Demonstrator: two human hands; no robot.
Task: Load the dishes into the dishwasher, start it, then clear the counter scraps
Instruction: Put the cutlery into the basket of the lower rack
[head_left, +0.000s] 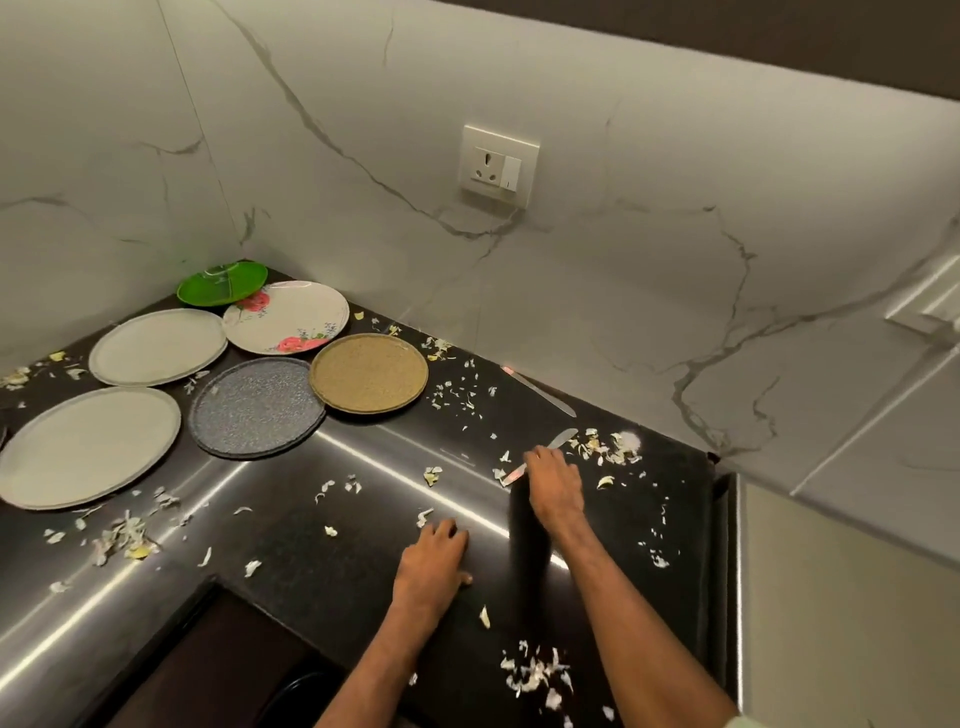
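Observation:
Several plates lie flat at the counter's back left: a green plate, a floral plate, a pale grey plate, a tan plate, a speckled dark plate and a large pale plate. Onion-like scraps are strewn over the black counter. My right hand grips a table knife by its middle, with the blade pointing toward a scrap heap. My left hand rests on the counter among the scraps, holding nothing.
A second knife shape lies along the foot of the marble wall; it may be a reflection. A wall socket sits above. The counter ends at the right edge. A dark recess opens below the front edge.

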